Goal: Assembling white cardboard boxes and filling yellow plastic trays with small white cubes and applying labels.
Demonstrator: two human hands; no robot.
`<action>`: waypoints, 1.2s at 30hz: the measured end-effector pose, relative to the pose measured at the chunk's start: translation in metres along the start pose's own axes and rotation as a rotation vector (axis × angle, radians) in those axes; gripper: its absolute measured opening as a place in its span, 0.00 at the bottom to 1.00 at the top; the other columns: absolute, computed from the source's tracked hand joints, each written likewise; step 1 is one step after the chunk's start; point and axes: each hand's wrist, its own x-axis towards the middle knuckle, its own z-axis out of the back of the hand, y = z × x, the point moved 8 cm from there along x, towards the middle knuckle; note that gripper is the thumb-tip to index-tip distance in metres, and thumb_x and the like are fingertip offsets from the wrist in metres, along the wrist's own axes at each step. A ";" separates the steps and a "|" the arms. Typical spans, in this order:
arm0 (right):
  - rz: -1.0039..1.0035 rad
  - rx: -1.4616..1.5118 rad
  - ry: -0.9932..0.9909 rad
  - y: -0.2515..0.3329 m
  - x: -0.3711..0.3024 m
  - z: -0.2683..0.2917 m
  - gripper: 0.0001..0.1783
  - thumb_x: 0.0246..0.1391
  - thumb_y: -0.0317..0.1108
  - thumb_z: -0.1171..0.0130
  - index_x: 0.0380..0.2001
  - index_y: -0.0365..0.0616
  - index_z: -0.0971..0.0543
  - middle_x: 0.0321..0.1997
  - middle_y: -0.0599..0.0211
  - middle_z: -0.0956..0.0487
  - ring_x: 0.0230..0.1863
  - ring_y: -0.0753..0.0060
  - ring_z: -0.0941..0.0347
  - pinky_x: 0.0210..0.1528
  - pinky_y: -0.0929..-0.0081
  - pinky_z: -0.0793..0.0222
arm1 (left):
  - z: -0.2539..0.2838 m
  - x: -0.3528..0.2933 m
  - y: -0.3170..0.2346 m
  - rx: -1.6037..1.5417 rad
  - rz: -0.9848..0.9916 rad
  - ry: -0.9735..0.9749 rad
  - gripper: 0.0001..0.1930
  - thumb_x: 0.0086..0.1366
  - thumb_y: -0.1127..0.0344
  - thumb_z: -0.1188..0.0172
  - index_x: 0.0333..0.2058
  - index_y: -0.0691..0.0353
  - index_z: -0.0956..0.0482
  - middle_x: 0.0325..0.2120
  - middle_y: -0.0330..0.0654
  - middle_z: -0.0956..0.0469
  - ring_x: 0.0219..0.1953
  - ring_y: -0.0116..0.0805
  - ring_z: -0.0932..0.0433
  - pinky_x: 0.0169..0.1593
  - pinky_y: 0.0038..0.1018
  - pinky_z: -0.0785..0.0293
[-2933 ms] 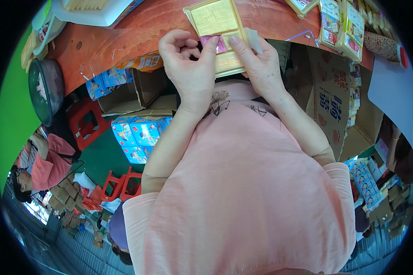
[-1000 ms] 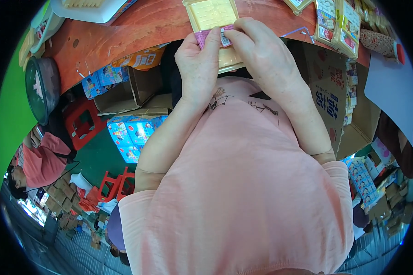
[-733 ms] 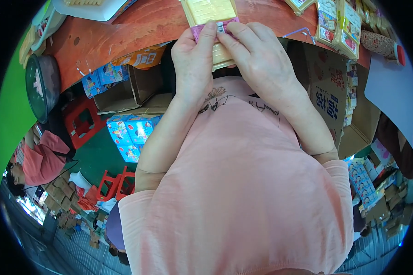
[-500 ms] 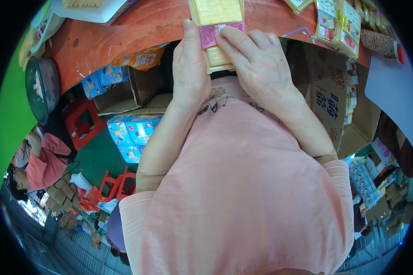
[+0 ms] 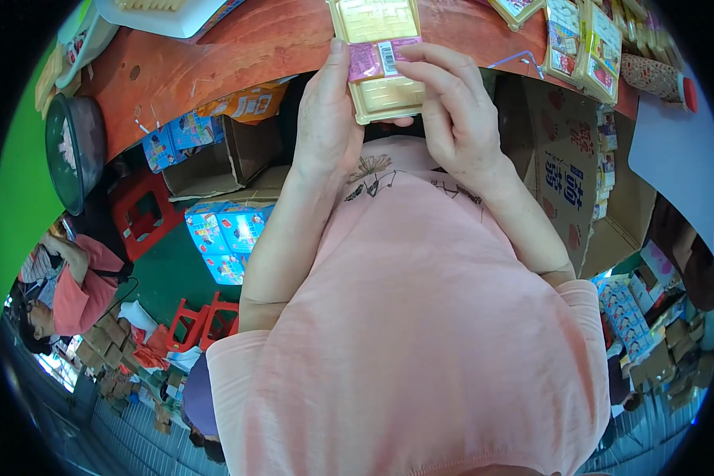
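Note:
A flat, clear-lidded plastic pack [image 5: 389, 97] with pale yellow contents is held at the table's near edge. Around its middle runs a purple-pink paper band [image 5: 364, 60], bearing a white barcode patch [image 5: 387, 58]. My left hand [image 5: 325, 119] grips the pack from its left side, thumb along the edge; fingertips show beneath the near end. On the right, my right hand [image 5: 462, 111] has bent, spread fingers, the fingertips at the band's right edge. Whether they press on it is hard to tell.
Several filled clear packs [image 5: 599, 47] stand at the table's far right, near a red-capped jar [image 5: 658, 79]. A white tray [image 5: 163, 20] lies at the back left, a dark green basin [image 5: 67, 155] left of the table. Open cartons [image 5: 559, 159] flank my lap.
My right hand has drawn back to the right, off the middle of the band, uncovering the barcode patch. My left hand keeps its hold on the pack.

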 end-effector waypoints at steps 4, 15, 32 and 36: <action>-0.031 0.051 -0.075 -0.004 -0.002 0.005 0.17 0.62 0.15 0.51 0.51 0.38 0.22 0.56 0.54 0.22 0.55 0.60 0.24 0.54 0.70 0.26 | 0.001 0.000 0.001 0.052 0.008 -0.014 0.23 0.78 0.52 0.50 0.56 0.68 0.28 0.43 0.47 0.17 0.38 0.35 0.14 0.32 0.33 0.13; -0.200 -0.070 -0.055 -0.015 -0.002 -0.007 0.21 0.54 0.23 0.32 0.51 0.40 0.22 0.57 0.57 0.27 0.51 0.62 0.24 0.49 0.71 0.23 | 0.013 0.005 0.006 0.123 -0.194 -0.176 0.15 0.75 0.64 0.43 0.54 0.68 0.26 0.43 0.46 0.17 0.36 0.31 0.15 0.33 0.29 0.15; -0.351 0.045 -0.141 -0.032 0.001 -0.001 0.08 0.59 0.25 0.34 0.42 0.37 0.17 0.44 0.64 0.21 0.37 0.77 0.23 0.42 0.79 0.25 | -0.007 0.000 0.003 0.174 0.001 0.007 0.22 0.79 0.54 0.54 0.58 0.66 0.29 0.45 0.45 0.19 0.41 0.33 0.15 0.35 0.28 0.13; -0.440 0.188 -0.218 -0.037 -0.002 -0.005 0.06 0.61 0.25 0.35 0.41 0.37 0.17 0.44 0.66 0.21 0.39 0.80 0.24 0.43 0.81 0.27 | -0.007 0.003 0.003 0.255 -0.059 -0.024 0.21 0.80 0.54 0.55 0.57 0.67 0.28 0.45 0.46 0.19 0.41 0.33 0.15 0.35 0.28 0.12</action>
